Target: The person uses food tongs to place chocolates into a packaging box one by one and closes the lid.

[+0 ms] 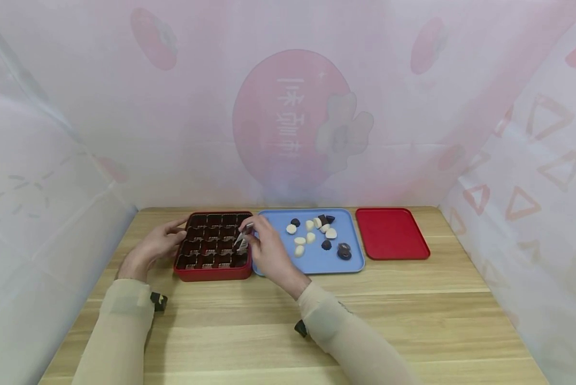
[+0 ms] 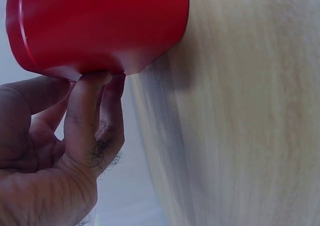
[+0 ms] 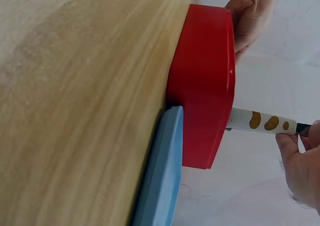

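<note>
A red box [image 1: 214, 275] with a dark brown, many-celled insert [image 1: 210, 235] sits at the left of the table. My left hand [image 1: 160, 243] is at its left side; in the left wrist view the fingertips [image 2: 95, 78] touch the red wall. My right hand [image 1: 272, 251] pinches slim tongs [image 1: 244, 233], which point down into the cells at the box's right side. In the right wrist view, the tongs [image 3: 265, 121] look white with brown spots and a black end. Their tips are hidden behind the box wall, so I cannot tell whether they hold anything.
Beside the box lies a blue tray [image 1: 312, 266] bearing several white and dark chocolates, among them a white one [image 1: 331, 233] and a dark one [image 1: 326, 245]. A red tray [image 1: 393, 235] lies farther right. Printed cloth walls [image 1: 196, 160] stand behind and beside the wooden table [image 1: 249, 331].
</note>
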Tool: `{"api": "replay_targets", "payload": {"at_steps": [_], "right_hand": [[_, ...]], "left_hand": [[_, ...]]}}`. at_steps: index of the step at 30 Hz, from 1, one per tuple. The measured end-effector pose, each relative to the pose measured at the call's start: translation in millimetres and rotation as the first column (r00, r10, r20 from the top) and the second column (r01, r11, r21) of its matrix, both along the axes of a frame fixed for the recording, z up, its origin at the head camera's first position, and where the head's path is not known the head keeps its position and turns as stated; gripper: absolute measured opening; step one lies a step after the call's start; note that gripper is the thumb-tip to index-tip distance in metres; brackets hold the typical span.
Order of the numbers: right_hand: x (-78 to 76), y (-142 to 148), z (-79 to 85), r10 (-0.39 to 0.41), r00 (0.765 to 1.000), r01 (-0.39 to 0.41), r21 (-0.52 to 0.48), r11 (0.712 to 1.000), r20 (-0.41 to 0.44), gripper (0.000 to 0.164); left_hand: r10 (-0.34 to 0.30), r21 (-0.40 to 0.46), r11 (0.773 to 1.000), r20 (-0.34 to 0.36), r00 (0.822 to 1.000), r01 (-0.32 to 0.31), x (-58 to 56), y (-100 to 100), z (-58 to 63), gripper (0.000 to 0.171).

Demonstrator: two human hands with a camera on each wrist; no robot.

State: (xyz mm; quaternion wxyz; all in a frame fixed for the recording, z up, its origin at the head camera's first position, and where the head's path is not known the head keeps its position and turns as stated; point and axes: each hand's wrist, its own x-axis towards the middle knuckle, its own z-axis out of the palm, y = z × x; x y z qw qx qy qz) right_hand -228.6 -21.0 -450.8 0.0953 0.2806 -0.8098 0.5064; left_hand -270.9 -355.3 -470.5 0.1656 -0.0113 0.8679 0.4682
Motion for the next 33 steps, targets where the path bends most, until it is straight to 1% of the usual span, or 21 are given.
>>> {"api": "replay_targets", "payload": {"at_steps": [7,11,16,22,28,33], "right_hand": [[-1.5,-1.4,-3.8,-0.002,1.000,0.002,0.002,1.000,0.011,0.019],[-1.4,-0.9,-2.7,0.010,0.999,-0.009,-0.023,1.000,0.033,0.019],[-1.5,4.2,3.9,0.009,0.998,-0.004,-0.068,0.998,0.070,0.021],[-3.3,17.5,14.0,-0.005,0.998,0.013,-0.121,0.993,0.067,0.022],[-10.8,34.7,16.7,-0.043,0.996,0.053,-0.148,0.987,0.073,0.022],[-19.5,51.9,13.9,-0.107,0.992,0.115,-0.136,0.984,0.064,0.022]], "left_hand": [[-0.002,0.000,1.000,0.001,1.000,0.002,1.4,1.2,1.5,0.061],[-0.005,-0.014,1.000,-0.007,1.000,0.004,1.3,0.9,1.4,0.061],[-0.008,-0.033,0.999,-0.016,1.000,0.007,0.3,-0.1,0.6,0.061],[0.000,-0.017,1.000,-0.012,1.000,-0.001,-1.4,-0.5,-1.1,0.060],[-0.001,-0.012,1.000,-0.015,1.000,0.001,-0.7,-0.5,-1.6,0.060],[-0.002,-0.017,1.000,-0.021,1.000,0.001,-1.0,-0.2,-1.5,0.060]]}}
